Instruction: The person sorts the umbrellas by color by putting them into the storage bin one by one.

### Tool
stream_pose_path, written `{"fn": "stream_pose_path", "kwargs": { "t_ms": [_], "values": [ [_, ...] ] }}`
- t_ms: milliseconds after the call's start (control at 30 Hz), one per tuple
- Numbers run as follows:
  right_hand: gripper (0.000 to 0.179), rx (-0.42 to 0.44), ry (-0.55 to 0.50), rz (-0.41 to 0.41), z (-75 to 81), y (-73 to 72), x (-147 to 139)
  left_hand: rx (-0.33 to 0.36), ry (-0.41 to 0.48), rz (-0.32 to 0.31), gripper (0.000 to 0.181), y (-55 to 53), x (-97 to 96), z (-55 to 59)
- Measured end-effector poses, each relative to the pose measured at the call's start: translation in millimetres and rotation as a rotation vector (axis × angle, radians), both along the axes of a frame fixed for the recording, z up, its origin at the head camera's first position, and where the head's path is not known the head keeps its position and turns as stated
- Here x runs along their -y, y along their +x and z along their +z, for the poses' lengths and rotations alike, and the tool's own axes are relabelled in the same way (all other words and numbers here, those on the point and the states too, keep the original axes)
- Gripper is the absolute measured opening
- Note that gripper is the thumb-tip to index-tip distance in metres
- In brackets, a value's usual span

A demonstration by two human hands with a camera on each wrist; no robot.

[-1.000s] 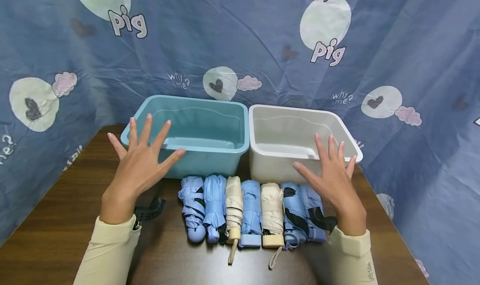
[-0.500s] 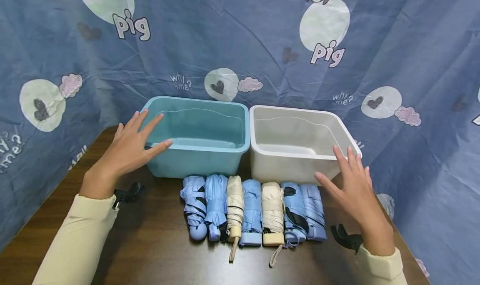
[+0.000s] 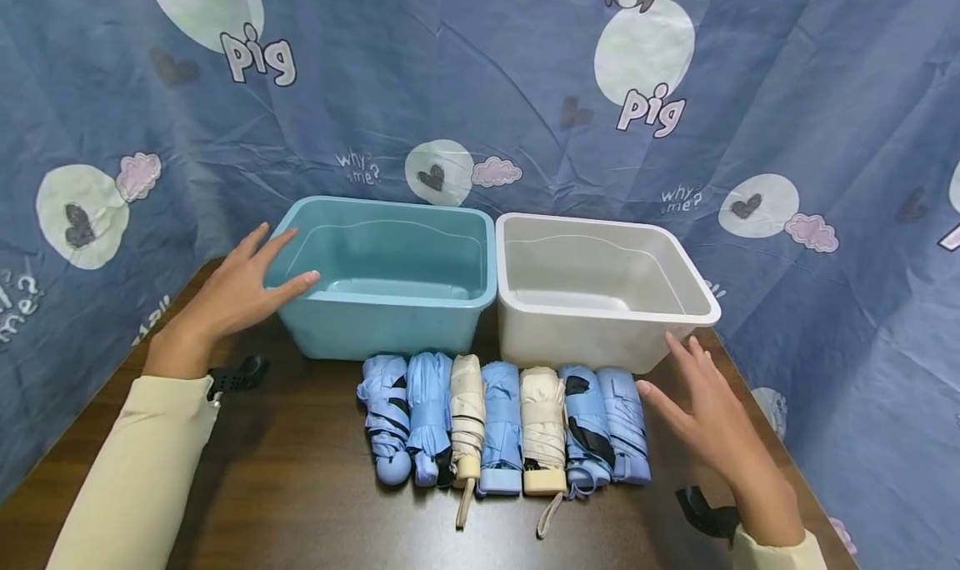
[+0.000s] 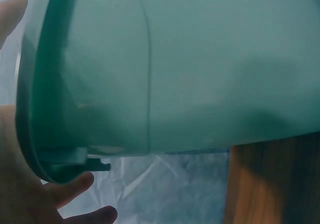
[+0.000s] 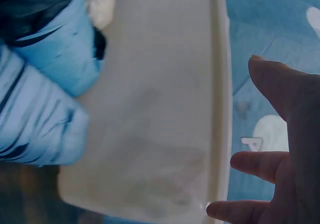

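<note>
My left hand (image 3: 228, 295) is at the left front corner of a teal plastic bin (image 3: 382, 330), fingers spread and holding nothing. In the left wrist view, fingertips show beside the bin's rim (image 4: 30, 119); whether they touch it I cannot tell. My right hand (image 3: 723, 424) hovers by the right front corner of a white bin (image 3: 581, 337), fingers extended and nothing in them. Nearest to it lies a blue folded umbrella (image 3: 626, 428), the last of a row. Cream folded umbrellas (image 3: 543, 420) and other blue ones (image 3: 501, 420) make up the rest.
Both bins stand side by side at the back of a dark wooden table (image 3: 300, 487), their insides bare. A blue printed cloth (image 3: 480, 70) hangs behind them. Wrist straps with black mounts (image 3: 240, 376) stick out below both hands.
My left hand has drawn left and its fingers have come lower by the teal bin's corner. My right hand has moved right and down, away from over the white bin and umbrellas.
</note>
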State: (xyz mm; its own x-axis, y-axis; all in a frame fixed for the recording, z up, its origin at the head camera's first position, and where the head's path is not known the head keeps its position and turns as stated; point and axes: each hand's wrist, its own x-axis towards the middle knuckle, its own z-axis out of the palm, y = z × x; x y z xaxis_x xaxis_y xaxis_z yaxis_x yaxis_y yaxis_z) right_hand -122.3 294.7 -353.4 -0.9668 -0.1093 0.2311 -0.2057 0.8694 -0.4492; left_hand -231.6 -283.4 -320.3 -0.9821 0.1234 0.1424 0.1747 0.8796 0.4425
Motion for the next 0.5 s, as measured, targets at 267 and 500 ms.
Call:
{"fn": "stream_pose_path", "kwargs": {
  "t_ms": [267, 500],
  "values": [
    [0.08, 0.054, -0.001, 0.026, -24.4, -4.5, -3, 0.036, 0.012, 0.007, 0.09, -1.9, 3.5, -9.2],
    [0.073, 0.086, -0.015, 0.053, -45.4, -12.1, -4, 0.01, 0.045, -0.003, 0.087, -2.5, 1.1, -11.1]
  ]
}}
